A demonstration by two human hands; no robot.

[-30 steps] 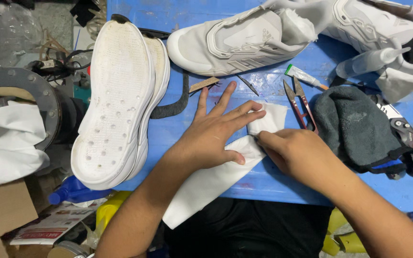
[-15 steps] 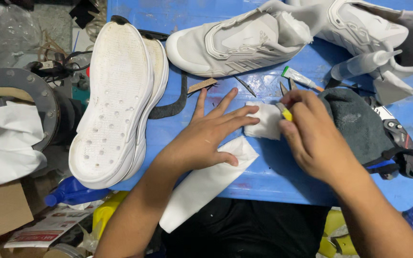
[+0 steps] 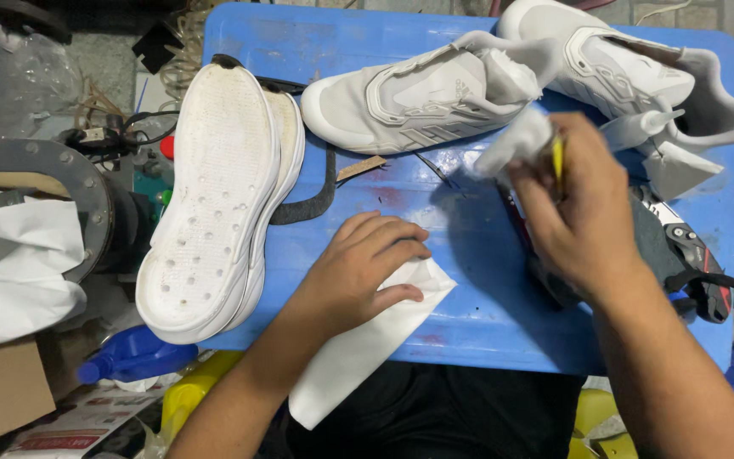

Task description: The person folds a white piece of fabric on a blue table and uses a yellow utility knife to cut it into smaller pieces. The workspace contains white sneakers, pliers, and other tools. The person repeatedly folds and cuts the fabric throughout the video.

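A white shoe sole (image 3: pixel 218 200) lies left of the left hand (image 3: pixel 358 272), fingers curled and pressing a white sheet (image 3: pixel 367 348) onto the blue table (image 3: pixel 469 314), while the right hand (image 3: pixel 584 212) pinches a yellow-handled tool (image 3: pixel 558 157) and a white scrap (image 3: pixel 516 144) just below a white sneaker (image 3: pixel 418 102).

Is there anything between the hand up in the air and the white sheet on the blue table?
Nothing visible: only bare blue table lies between the right hand and the white sheet, which the left hand presses flat.
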